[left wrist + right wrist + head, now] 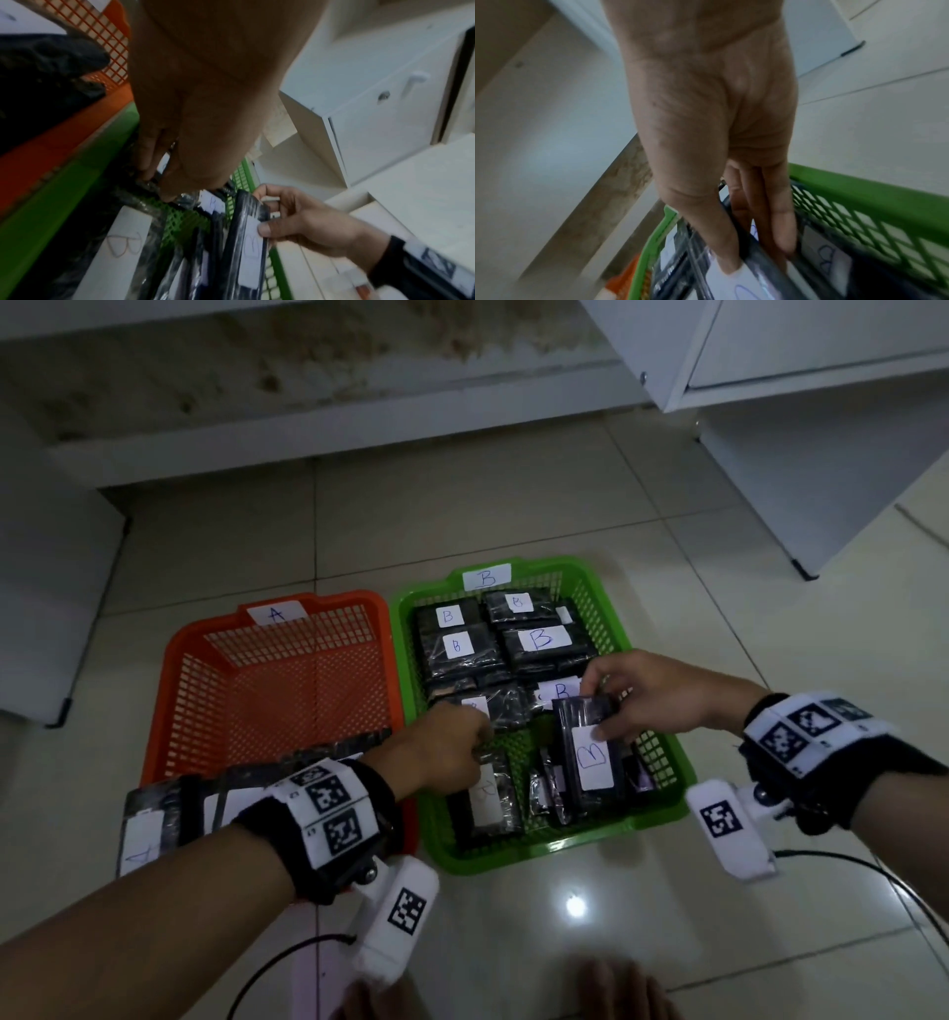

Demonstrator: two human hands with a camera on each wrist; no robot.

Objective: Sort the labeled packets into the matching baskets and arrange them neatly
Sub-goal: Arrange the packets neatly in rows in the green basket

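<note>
From the head camera I see two mesh plastic baskets side by side on the pale tiled floor [513, 505]: the orange plastic basket tagged A [287, 690] on the left and the green plastic basket tagged B [662, 752] touching it on the right. My right hand [652, 695] grasps a flat black wrapped packet with a white B label [590, 757], thumb on the label face and fingers [782, 223] behind its far end; the packet is tilted up over the near right part of the green basket, its long axis running from me toward the far wall, the label's letter reading sideways. My left hand [441, 752] reaches into the near left part of the same basket, and its fingertips [146, 162] pinch the crinkled top edge of another black packet with a faint B label [485, 801], which lies flat with its long axis also running away from me. Behind these, more black B-labelled packets [539, 639] lie in neat rows across the far half of the green basket, their long sides across the basket. At the near rim of the orange basket, partly hidden by my left wrist, sit black packets with white labels [149, 829], one marked A. A white cabinet [821, 377] stands at the upper right.
</note>
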